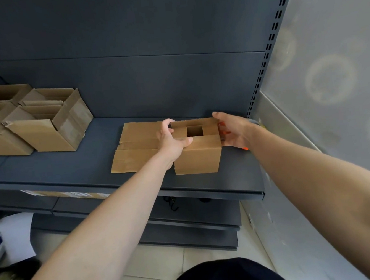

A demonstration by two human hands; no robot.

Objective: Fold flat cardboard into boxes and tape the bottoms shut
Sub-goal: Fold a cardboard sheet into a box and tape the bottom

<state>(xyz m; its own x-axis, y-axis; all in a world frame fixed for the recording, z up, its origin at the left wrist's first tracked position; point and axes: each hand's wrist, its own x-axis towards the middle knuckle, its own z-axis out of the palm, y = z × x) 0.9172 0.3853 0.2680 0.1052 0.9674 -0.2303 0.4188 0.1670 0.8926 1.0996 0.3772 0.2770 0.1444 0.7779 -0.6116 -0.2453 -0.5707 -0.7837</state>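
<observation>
Your box (198,154) stands on the dark shelf (92,169), toward its right end and quite near to the front edge, but fully on the surface. Its top flaps are folded inward and they leave a small square hole in the middle. Your left hand (172,138) grips the left top edge of the box: the thumb lies over the near flap and the fingers are curled around the far left corner. Your right hand (233,130) is against the right side of the box, with the thumb at the far right corner. An orange object (225,133) shows between these fingers and the box, and I cannot tell if the fingers are closed on it or only pressing the cardboard. The flat cardboard sheets (135,149) lie just beside the box on the left, under your left wrist. Farther left there is a free strip of shelf, and then a group of open boxes (43,131) at the far left. On the right the room is small: the slotted post (268,48) rises just behind your right hand. The back panel (150,75) closes the far side.
</observation>
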